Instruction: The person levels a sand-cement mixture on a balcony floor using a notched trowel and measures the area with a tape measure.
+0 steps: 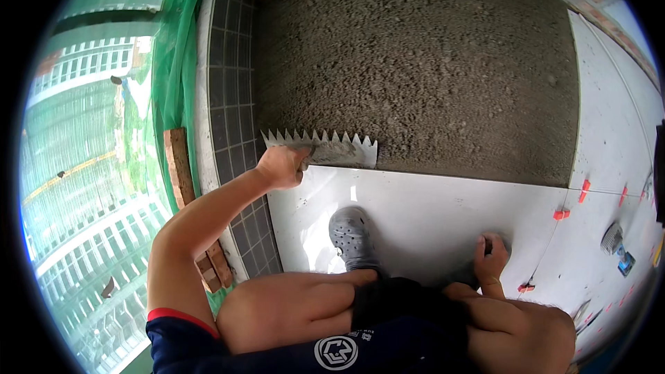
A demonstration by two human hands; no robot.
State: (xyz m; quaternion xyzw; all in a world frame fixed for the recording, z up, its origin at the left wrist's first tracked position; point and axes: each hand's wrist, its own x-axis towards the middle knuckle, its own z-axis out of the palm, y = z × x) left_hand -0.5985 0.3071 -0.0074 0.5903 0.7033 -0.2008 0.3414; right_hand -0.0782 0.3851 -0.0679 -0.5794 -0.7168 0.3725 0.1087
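My left hand [282,166] is closed round the handle of a notched trowel [361,152], whose large teeth point away from me. The blade lies along the near edge of a bed of damp grey-brown mortar [429,76], where it meets a large white floor tile [415,201]. Some mortar sticks to the metal. Lower right, my right hand [492,257] is by my right foot with its fingers curled in; whatever may be inside them is hidden.
Dark small-tiled edging [232,79] runs along the left, beside green netting [181,62] and bricks [179,166]. Red tile-levelling clips [562,215] stand in the joints at right. A brush-like tool with a blue handle [625,262] lies on the tiles. My grey clog [352,235] rests on the near tile.
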